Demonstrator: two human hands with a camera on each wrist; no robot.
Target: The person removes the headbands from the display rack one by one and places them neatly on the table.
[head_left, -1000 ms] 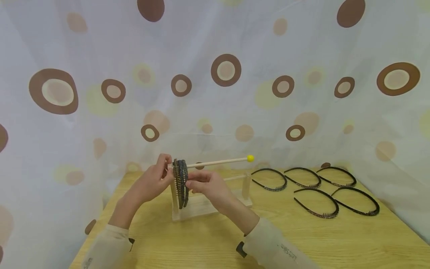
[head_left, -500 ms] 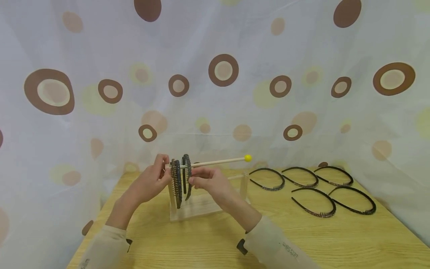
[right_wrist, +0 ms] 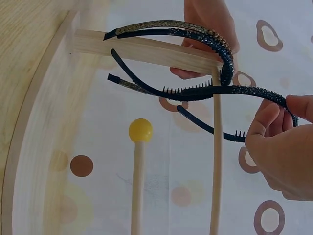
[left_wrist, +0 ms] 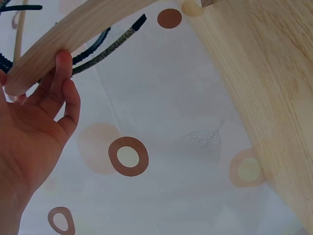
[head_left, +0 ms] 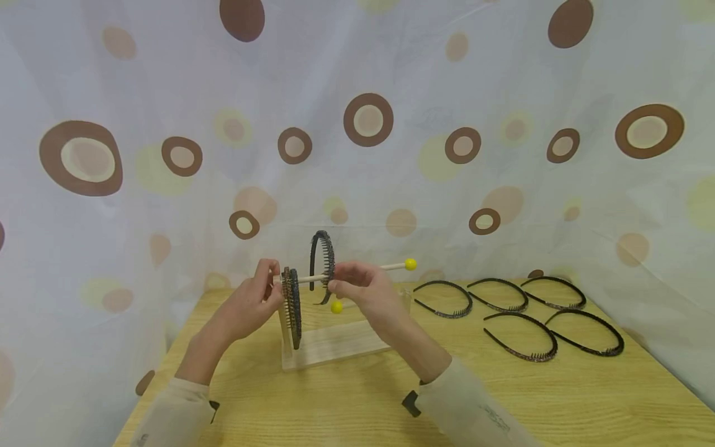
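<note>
My left hand (head_left: pixel 250 305) grips the upper end of the upright post (left_wrist: pixel 83 29) of a wooden stand (head_left: pixel 341 344). Two headbands (head_left: pixel 293 310), one dark and one brownish gold, hang on the stand's rod (head_left: pixel 391 267) close beside that hand. With thumb and fingers, my right hand (head_left: pixel 371 298) pinches a dark, sparkly headband (right_wrist: pixel 259 92) with comb teeth. Its arch rises above the rod in the head view, and the rod passes between its arms. The fingers of my right hand hide part of its side.
Several dark headbands (head_left: pixel 522 358) lie in two rows on the wooden table (head_left: pixel 357 410) at the right. A yellow ball (head_left: pixel 410 264) caps the upper rod's right end; another yellow ball (right_wrist: pixel 141 130) tips a second rod. A dotted curtain (head_left: pixel 424 62) hangs behind.
My right hand has drawn one dark headband rightward along the rod, away from the two by the post, and raised it. My left hand keeps its place on the post.
</note>
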